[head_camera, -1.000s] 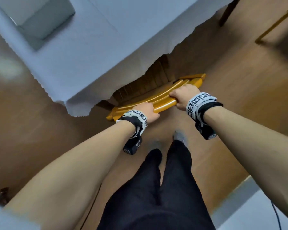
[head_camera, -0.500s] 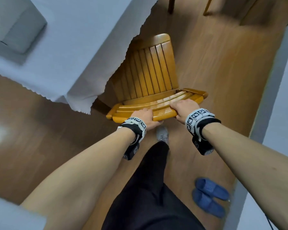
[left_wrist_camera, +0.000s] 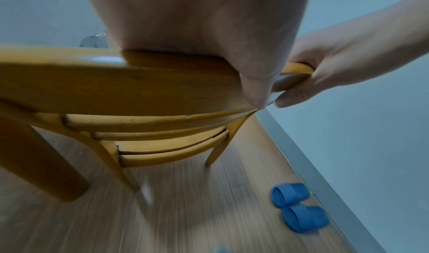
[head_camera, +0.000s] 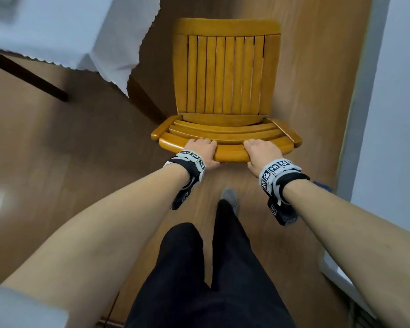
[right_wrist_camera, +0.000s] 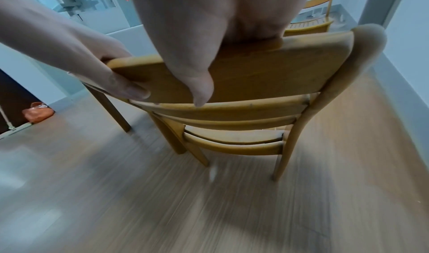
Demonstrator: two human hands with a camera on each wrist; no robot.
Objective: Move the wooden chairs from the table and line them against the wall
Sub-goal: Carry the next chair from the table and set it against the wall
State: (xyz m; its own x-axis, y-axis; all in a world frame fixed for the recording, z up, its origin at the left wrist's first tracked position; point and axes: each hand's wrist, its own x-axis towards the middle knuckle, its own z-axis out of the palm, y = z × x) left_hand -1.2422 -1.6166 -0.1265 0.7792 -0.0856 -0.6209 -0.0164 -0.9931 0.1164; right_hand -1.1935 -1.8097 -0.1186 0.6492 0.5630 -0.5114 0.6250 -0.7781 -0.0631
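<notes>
A honey-coloured wooden chair [head_camera: 225, 74] with a slatted seat stands on the floor in front of me, its back toward me. My left hand [head_camera: 200, 150] grips the left part of the top rail [head_camera: 231, 153], and my right hand [head_camera: 262, 151] grips the right part. In the left wrist view the left hand [left_wrist_camera: 253, 84] has its thumb down the rail's [left_wrist_camera: 116, 84] back face, with the right hand [left_wrist_camera: 336, 64] beyond it. In the right wrist view the right hand [right_wrist_camera: 199, 84] wraps the rail [right_wrist_camera: 278, 73] the same way, the left hand [right_wrist_camera: 120, 84] beside it. The fingers over the front are hidden.
The table [head_camera: 81, 31] with a white cloth is at the upper left, its dark leg [head_camera: 29, 76] below. A pale wall [head_camera: 400, 91] runs along the right. Blue slippers [left_wrist_camera: 297, 207] lie by the skirting. Another wooden chair [right_wrist_camera: 311, 18] stands farther ahead. An orange bag [right_wrist_camera: 37, 112] lies far left.
The chair has come out from under the tablecloth and swung round, so its whole seat now shows beside the wall. Both hands have kept their grip on the top rail.
</notes>
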